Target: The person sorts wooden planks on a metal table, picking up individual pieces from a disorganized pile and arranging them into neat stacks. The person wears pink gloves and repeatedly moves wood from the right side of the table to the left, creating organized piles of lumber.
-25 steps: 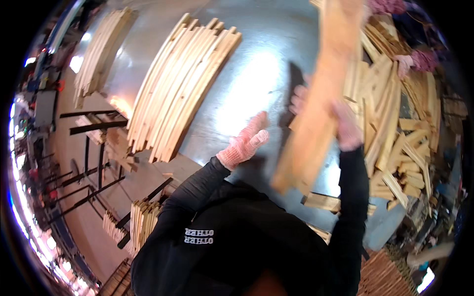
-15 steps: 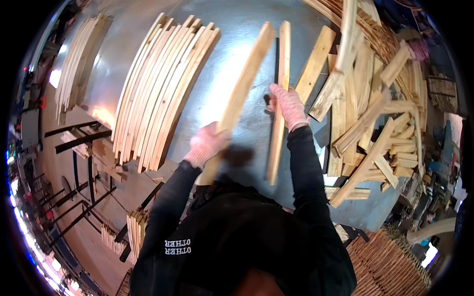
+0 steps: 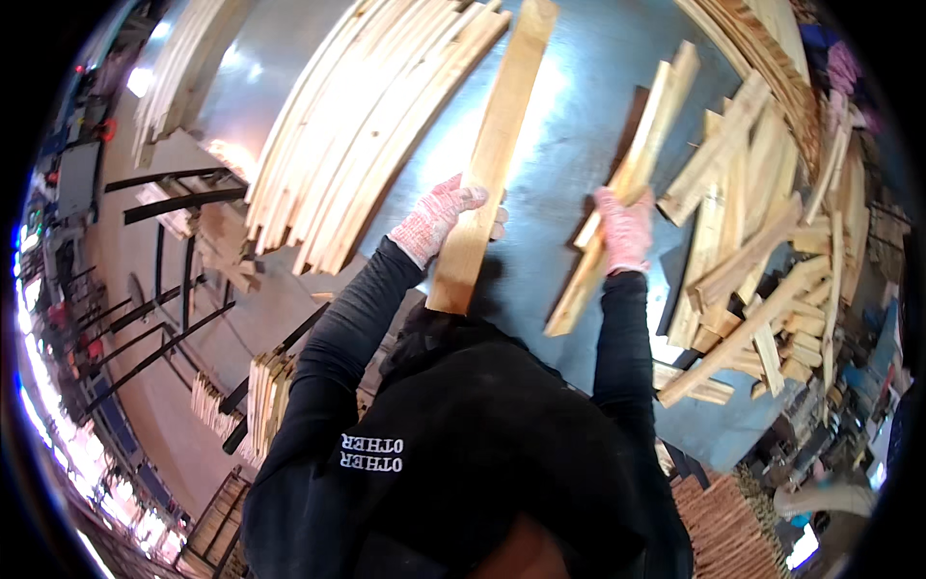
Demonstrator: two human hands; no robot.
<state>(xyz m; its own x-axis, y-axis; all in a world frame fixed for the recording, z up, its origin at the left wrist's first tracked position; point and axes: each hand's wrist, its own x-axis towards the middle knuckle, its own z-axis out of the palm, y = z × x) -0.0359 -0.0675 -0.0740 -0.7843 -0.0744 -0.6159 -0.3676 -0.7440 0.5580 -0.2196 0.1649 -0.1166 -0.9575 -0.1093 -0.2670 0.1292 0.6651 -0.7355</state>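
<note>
My left hand (image 3: 439, 218), in a pink-and-white knit glove, is closed around a long pale wooden slat (image 3: 499, 125). The slat lies lengthwise away from me, its near end close to my chest. My right hand (image 3: 625, 228), gloved alike, is closed over wooden slats (image 3: 654, 130); two seem to cross under its fingers. Their near end (image 3: 576, 301) points toward me over the grey metal table (image 3: 569, 92). Part of the grip is hidden behind the glove.
A row of stacked slats (image 3: 371, 125) lies at left on the table, with another stack (image 3: 183, 72) beyond. Jumbled offcuts (image 3: 762, 251) cover the right side. Black metal frames (image 3: 183, 193) stand at lower left, and a large pile of wood (image 3: 719, 511) sits at lower right.
My left hand and its slat have moved up and right, and the slat's broad face now shows. My right hand has moved right and slightly nearer, now over crossing slats.
</note>
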